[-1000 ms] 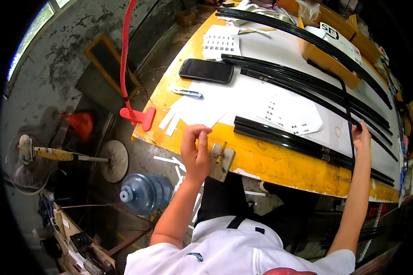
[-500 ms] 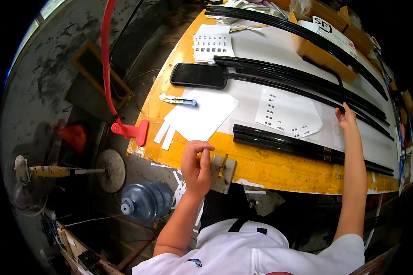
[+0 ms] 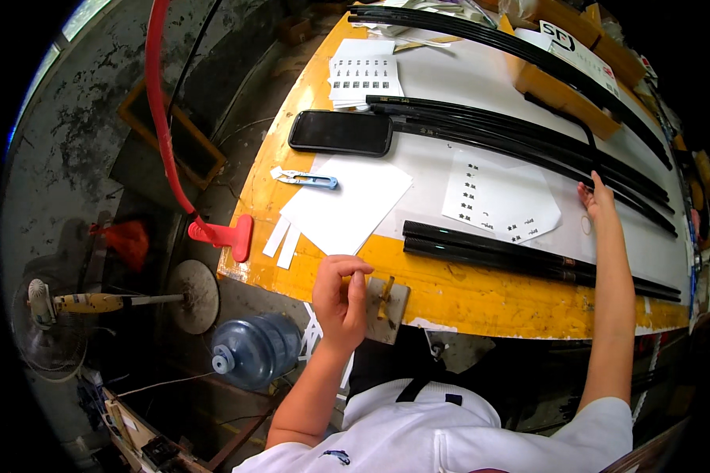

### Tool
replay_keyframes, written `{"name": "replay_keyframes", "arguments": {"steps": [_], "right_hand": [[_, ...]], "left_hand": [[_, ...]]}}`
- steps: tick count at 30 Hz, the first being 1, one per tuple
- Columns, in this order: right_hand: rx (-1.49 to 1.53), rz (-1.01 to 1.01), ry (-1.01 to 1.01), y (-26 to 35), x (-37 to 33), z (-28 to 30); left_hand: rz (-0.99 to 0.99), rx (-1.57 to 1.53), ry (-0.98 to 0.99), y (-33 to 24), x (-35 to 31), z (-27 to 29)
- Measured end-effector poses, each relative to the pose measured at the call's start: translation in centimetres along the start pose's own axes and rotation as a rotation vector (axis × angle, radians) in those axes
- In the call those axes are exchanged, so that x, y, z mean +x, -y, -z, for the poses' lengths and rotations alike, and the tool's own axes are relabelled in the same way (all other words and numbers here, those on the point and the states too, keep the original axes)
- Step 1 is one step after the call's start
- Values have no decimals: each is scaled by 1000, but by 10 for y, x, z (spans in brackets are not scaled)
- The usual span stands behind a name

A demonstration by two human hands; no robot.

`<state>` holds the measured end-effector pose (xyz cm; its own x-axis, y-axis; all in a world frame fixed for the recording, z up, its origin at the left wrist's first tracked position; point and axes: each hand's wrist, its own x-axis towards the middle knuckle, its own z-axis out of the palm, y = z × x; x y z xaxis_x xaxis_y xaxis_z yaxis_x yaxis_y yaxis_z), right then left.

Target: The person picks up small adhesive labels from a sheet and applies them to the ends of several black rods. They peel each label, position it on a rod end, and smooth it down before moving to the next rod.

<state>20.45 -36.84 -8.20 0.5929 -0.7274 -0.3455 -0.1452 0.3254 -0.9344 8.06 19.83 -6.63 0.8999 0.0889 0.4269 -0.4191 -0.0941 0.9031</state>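
Near the table's front edge my left hand (image 3: 341, 303) is raised, fingers curled and thumb pressed to the forefinger; anything in the pinch is too small to make out. Just right of it is a small metal plate with a brass-coloured stub (image 3: 387, 311). My right hand (image 3: 599, 200) reaches across to the long black tubes (image 3: 521, 146), fingers stretched out and apart, fingertips against the nearest tube. Left of that hand lies a sheet of printed stickers (image 3: 493, 197). Another pair of black tubes (image 3: 481, 246) lies closer to me. A blank white sheet (image 3: 347, 205) rests beyond my left hand.
A black phone (image 3: 341, 132) and a blue utility knife (image 3: 306, 179) lie at the table's left, with paper strips (image 3: 282, 244). A red clamp (image 3: 233, 236) grips the left edge. More tubes (image 3: 497, 39) and a cardboard box (image 3: 564, 98) lie behind. A water bottle (image 3: 256, 351) is on the floor.
The view has shifted slightly, so the table's things sit a little differently. My left hand stays curled, and my right hand stays by the tubes, with little visible movement.
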Motion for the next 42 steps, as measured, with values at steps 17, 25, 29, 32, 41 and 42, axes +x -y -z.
{"name": "replay_keyframes", "arguments": {"steps": [17,25,29,32,41,42], "right_hand": [[-611,-17,-120,16,-6,3],[-968,1117,265,20,-159,-138],[-992,1383,851,-11,-248,-231],[-1064,1509,1034,-43,-281,-284],[-1334,1482,885,-89,-272,-357],[-1344,1473,907,-88,-273,-361]], "left_hand": [[-57,16,-18,2,3,-1],[-22,51,70,-2,2,2],[-72,65,49,2,4,1],[-94,73,33,2,5,0],[-80,99,-8,-5,6,-2],[-93,102,-7,-4,6,-2]]}}
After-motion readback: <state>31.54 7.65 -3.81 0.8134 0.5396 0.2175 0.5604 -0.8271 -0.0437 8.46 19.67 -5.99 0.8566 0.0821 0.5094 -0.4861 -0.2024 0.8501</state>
